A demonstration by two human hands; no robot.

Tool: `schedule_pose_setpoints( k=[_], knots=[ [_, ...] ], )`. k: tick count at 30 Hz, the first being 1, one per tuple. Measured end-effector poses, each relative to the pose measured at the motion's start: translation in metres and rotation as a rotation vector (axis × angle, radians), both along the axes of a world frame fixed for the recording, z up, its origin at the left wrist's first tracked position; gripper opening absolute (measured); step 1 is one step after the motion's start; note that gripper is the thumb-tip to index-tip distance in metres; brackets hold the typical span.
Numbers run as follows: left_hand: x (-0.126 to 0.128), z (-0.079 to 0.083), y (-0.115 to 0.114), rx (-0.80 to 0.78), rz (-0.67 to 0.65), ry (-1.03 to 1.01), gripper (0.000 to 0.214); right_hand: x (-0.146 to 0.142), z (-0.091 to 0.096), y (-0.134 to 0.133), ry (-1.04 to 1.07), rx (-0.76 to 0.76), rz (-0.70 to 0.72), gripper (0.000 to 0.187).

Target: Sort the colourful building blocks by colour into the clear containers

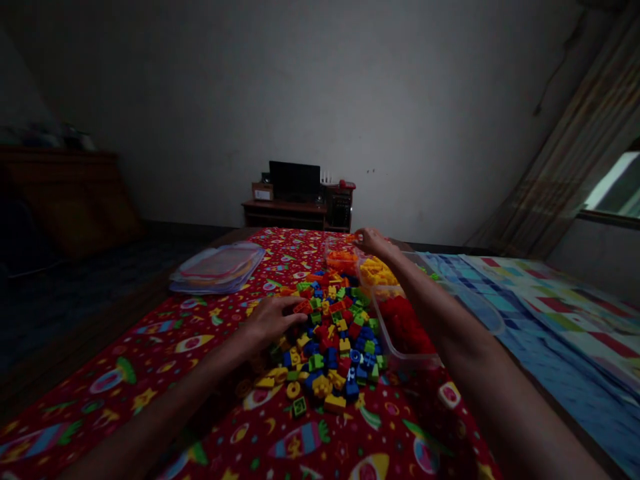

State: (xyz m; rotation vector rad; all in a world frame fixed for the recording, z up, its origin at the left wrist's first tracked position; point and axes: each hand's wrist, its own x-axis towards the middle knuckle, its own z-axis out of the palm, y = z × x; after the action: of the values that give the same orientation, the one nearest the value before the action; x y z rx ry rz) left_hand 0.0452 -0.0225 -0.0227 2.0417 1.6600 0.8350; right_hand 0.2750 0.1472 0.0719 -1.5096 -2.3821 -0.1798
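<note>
A heap of mixed toy building bricks (330, 347), in yellow, blue, green, red and orange, lies on the red patterned cloth. At its left side my left hand (273, 320) pinches an orange brick (303, 307) between thumb and fingers. My right hand (373, 241) is stretched far forward and closed on another orange brick (353, 238), above a clear box of orange bricks (342, 261). Under my right forearm is a box of yellow bricks (377, 271). Nearer to me stands a box of red bricks (404, 323), partly hidden by the forearm.
Stacked clear lids (220, 267) lie on the cloth (165, 347) at the left. Another clear container (475, 303) with green bricks near it is partly behind my right arm. Blue and checked bedding (575, 313) spreads at the right. A monitor (295, 180) stands by the far wall.
</note>
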Motion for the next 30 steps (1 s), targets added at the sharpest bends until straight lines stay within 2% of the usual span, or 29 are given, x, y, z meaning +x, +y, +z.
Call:
schedule_pose_setpoints(
  k=[3, 6, 10, 13, 17, 20, 23, 27, 30],
  knots=[
    [-0.006, -0.006, 0.007, -0.108, 0.004, -0.27, 0.054, -0.019, 0.006, 0.006, 0.028, 0.023, 0.027, 0.037],
    [-0.01, -0.007, 0.009, -0.204, -0.042, -0.487, 0.057, -0.028, 0.004, -0.007, 0.061, 0.027, 0.112, 0.031],
    [-0.01, -0.004, 0.004, -0.222, -0.104, -0.624, 0.055, -0.031, -0.009, -0.049, 0.157, -0.111, 0.427, 0.022],
    [-0.008, -0.004, 0.001, -0.247, -0.093, -0.692, 0.074, -0.033, -0.021, -0.082, 0.196, -0.24, 0.625, 0.025],
    [-0.007, -0.008, 0.004, -0.252, -0.073, -0.734, 0.098, -0.038, -0.032, -0.111, 0.118, -0.26, 0.768, 0.035],
    [-0.006, -0.01, 0.005, -0.272, -0.087, -0.736, 0.106, -0.043, -0.034, -0.125, 0.03, -0.265, 0.818, 0.033],
    [-0.003, -0.004, -0.001, -0.325, -0.092, -0.774, 0.108, -0.046, -0.034, -0.133, 0.014, -0.274, 0.812, 0.023],
    [0.003, 0.01, -0.015, -0.394, -0.112, -0.85, 0.103, -0.043, -0.041, -0.133, 0.024, -0.281, 0.811, 0.016],
    [0.003, 0.015, -0.016, -0.41, -0.122, -0.839, 0.095, -0.038, -0.046, -0.129, 0.011, -0.255, 0.784, 0.014]
  ],
)
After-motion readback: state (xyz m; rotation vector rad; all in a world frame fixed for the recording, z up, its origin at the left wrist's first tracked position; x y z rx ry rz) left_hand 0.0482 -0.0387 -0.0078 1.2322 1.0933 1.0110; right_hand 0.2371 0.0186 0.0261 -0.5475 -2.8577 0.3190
